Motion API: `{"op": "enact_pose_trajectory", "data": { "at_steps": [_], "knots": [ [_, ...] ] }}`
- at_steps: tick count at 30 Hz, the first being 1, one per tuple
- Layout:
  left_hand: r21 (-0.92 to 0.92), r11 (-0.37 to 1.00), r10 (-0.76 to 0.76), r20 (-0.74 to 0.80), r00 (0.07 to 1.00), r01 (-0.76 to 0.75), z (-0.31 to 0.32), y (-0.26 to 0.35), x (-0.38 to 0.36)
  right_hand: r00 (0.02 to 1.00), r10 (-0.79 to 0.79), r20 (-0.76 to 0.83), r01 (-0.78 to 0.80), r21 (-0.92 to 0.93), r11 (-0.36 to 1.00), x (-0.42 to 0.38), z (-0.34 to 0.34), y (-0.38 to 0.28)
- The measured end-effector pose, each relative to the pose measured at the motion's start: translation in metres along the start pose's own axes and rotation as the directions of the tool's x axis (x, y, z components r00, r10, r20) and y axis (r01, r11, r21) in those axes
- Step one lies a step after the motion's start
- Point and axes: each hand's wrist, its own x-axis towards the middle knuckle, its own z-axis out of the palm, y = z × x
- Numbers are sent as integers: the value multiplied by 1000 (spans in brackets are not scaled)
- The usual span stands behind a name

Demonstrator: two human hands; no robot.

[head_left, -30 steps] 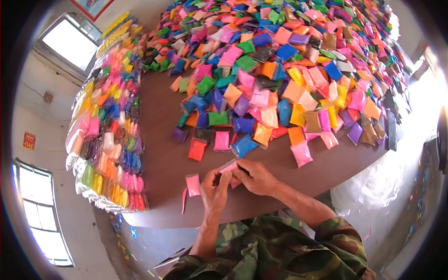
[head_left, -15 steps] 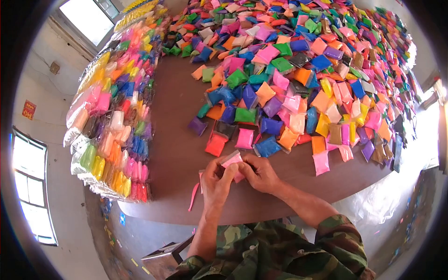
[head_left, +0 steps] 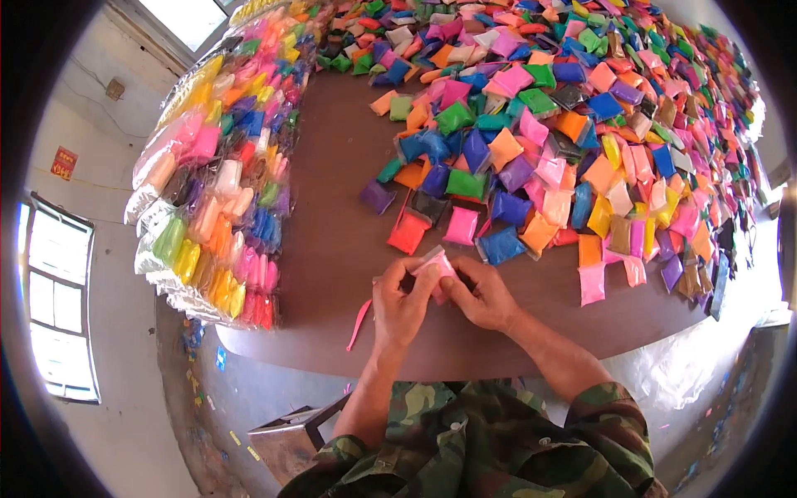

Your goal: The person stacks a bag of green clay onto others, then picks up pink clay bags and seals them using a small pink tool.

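Between my two hands is a small clear packet with soft pink filling (head_left: 437,267). My left hand (head_left: 400,303) is closed on its left side, the thumb pressing its face. On the other side, my right hand (head_left: 488,297) pinches the same packet, thumb against thumb. The fingers cover much of its lower part. A thin pink plastic strip (head_left: 359,324) lies on the table just left of my left hand. Beyond my fingertips lie a bright pink packet (head_left: 461,226), a red packet (head_left: 409,232) and a blue packet (head_left: 501,246).
A large heap of coloured packets (head_left: 531,108) spreads over the back and right of the brown table (head_left: 332,183). Stacked clear bags of coloured pieces (head_left: 220,199) line the left edge. A metal-sided box (head_left: 286,440) stands below the table's front edge.
The whole view has shifted, so the table sits slightly right and higher. Both hands still grip the pink packet, with only slight finger movement.
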Motion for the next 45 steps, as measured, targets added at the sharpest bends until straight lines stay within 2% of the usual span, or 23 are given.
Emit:
{"op": "enact_pose_trajectory", "data": {
  "at_steps": [2, 5, 8, 11, 13, 17, 19, 22, 26, 32, 35, 38, 41, 45],
  "knots": [
    [-98, 995, -23, 7, 1000, 23, 4, -6, 1, 1000, -17, 22, 17, -14, 1000, -1, -3, 4],
    [-159, 982, -72, 165, 984, 99, -6, 9, 3, 996, -35, 84, 41, -69, 997, -2, -3, 7],
    [-48, 998, -37, 158, 987, 45, -8, 13, 3, 996, -19, 91, 26, -76, 997, -2, -3, 2],
    [-99, 989, -98, 151, 984, 114, -6, 12, 1, 995, 27, 93, -26, -10, 1000, -2, -2, 3],
    [-104, 990, -78, 168, 983, 96, -5, 7, 3, 994, 52, 98, -56, 42, 998, -2, 0, 5],
    [8, 999, 40, 133, 990, -41, -9, 5, 5, 992, 23, 122, -17, -45, 999, -1, -2, 4],
    [-36, 999, -22, 158, 987, 29, -12, 5, 2, 989, 31, 146, -17, -93, 995, -2, -3, 7],
    [-114, 990, -64, 153, 986, 82, -13, 5, -4, 994, -21, 109, 20, 6, 1000, -4, -3, 5],
    [-148, 975, -144, 145, 979, 165, -16, 2, -12, 996, -12, 87, 9, 35, 999, -8, -3, -1],
    [-73, 994, -72, 115, 991, 81, -19, -8, -18, 987, -26, 155, 29, -17, 999, -10, -4, -6],
    [-28, 997, 77, 129, 989, -74, -22, -10, -24, 988, -14, 152, 21, -47, 999, -16, -3, -6],
    [-1, 999, -51, 186, 981, 52, -27, -3, -35, 993, 39, 110, -36, -29, 999, -31, -2, -19],
    [-215, 950, -180, 220, 959, 228, -21, 9, -52, 993, 119, 26, -121, 82, 989, -54, 6, -26],
    [-257, 938, -175, 226, 958, 232, -17, -3, -75, 983, 153, -106, -135, 161, 978, -83, 23, -21]
  ]
}}
